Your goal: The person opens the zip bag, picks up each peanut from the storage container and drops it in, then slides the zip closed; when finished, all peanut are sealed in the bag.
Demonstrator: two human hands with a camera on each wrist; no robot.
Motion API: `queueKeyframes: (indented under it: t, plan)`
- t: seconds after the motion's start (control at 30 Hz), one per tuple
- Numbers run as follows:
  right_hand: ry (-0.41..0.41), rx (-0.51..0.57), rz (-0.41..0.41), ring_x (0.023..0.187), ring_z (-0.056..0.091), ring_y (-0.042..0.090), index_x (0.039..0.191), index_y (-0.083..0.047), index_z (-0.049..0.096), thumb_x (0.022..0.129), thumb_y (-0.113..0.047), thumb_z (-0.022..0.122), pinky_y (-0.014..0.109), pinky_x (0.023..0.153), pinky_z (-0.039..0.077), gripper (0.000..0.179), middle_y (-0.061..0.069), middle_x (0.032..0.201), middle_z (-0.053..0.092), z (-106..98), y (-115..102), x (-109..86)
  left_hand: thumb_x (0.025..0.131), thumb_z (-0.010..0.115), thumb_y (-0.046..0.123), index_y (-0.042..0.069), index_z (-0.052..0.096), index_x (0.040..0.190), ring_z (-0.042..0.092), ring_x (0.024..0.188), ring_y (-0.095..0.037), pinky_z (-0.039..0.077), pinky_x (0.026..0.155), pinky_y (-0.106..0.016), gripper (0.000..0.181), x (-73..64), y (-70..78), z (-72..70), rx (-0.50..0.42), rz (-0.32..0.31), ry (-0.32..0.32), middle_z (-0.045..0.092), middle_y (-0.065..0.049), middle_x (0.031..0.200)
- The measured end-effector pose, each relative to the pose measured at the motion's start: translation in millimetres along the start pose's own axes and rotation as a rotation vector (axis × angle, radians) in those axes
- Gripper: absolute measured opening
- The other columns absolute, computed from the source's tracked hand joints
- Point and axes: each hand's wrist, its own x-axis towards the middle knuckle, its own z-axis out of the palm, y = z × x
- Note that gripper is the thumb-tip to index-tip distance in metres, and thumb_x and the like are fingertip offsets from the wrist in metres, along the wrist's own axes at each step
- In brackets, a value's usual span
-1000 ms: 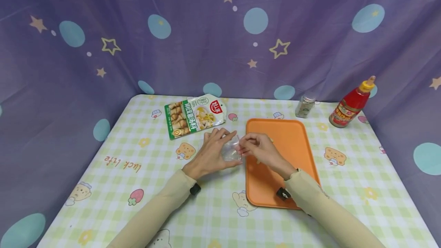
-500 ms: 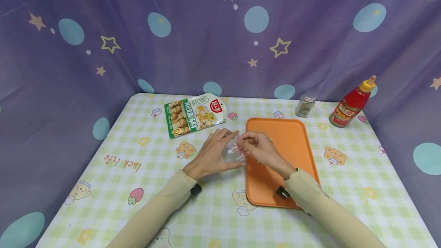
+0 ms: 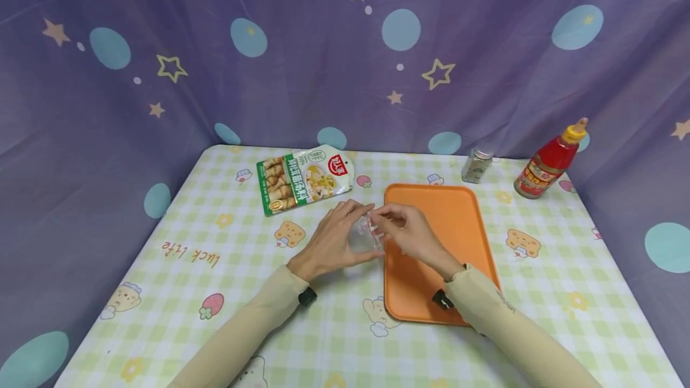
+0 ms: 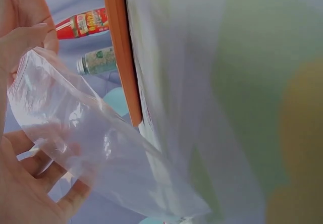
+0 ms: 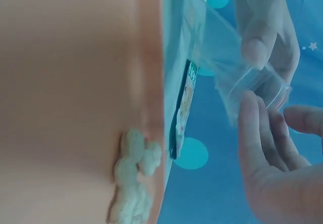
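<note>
A clear plastic zip bag [image 3: 360,241] with a red line along its mouth is stretched between both hands, over the tray's left edge. My left hand [image 3: 330,239] holds it from the left, thumb on the near side and fingers on the far side; its fingers show through the film [image 4: 116,148] in the left wrist view. With thumb and fingertips, my right hand [image 3: 408,235] pinches at the bag's mouth. Pale lumpy pieces like unshelled peanuts [image 5: 132,183] lie on the orange tray [image 3: 431,298] in the right wrist view, mostly hidden by the right hand in the head view.
A green and white seasoning pouch [image 3: 307,183] lies behind the left hand. At the back right stand a small spice jar [image 3: 477,167] and a red sauce bottle [image 3: 545,166]. The checked tablecloth [image 3: 178,316] ends before a purple curtain.
The bag's mouth has shifted and spread a little as the right fingertips work at it, the left hand's grip nearly still. Tray, pouch, jar and bottle stay put.
</note>
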Motion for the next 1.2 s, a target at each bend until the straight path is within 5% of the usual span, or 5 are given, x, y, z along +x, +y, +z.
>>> queueKeyframes:
  t: [0.17,0.37,0.67,1.2]
  plan:
    - [0.07,-0.026,0.003,0.084,0.076,0.032,0.114,-0.004,0.074,0.1,-0.017,0.07,0.044,0.076,0.063,0.02,0.017,0.108,0.076,-4,5,3.0,0.077,0.082,0.066,0.021,0.051,0.154,0.055,0.117,-0.016,0.049,0.097,-0.038,0.094,-0.4,-1.2,-0.6,0.0,-0.005,0.007,0.06,0.003,0.132]
    - [0.081,-0.082,0.065,0.081,0.071,0.022,0.113,-0.003,0.073,0.093,-0.015,0.077,0.031,0.069,0.058,0.024,0.013,0.103,0.073,-6,9,4.5,0.077,0.082,0.068,0.021,0.051,0.153,0.055,0.12,-0.016,0.048,0.101,-0.039,0.094,-0.2,-0.9,-1.1,-0.007,0.005,0.021,0.06,0.003,0.135]
    - [0.044,-0.054,0.091,0.078,0.075,0.036,0.108,-0.003,0.075,0.095,-0.008,0.073,0.049,0.053,0.058,0.014,0.016,0.099,0.073,-4,11,3.5,0.077,0.082,0.067,0.021,0.053,0.151,0.055,0.117,-0.015,0.048,0.097,-0.037,0.092,-0.8,-0.2,-1.3,-0.008,0.012,0.023,0.061,0.004,0.131]
    - [0.066,-0.048,0.079,0.081,0.075,0.039,0.109,-0.001,0.075,0.097,-0.011,0.072,0.053,0.056,0.059,0.016,0.015,0.096,0.074,-7,8,0.8,0.08,0.082,0.063,0.021,0.054,0.151,0.055,0.116,-0.015,0.049,0.097,-0.037,0.087,2.3,2.3,-6.6,-0.021,0.012,0.022,0.06,0.003,0.129]
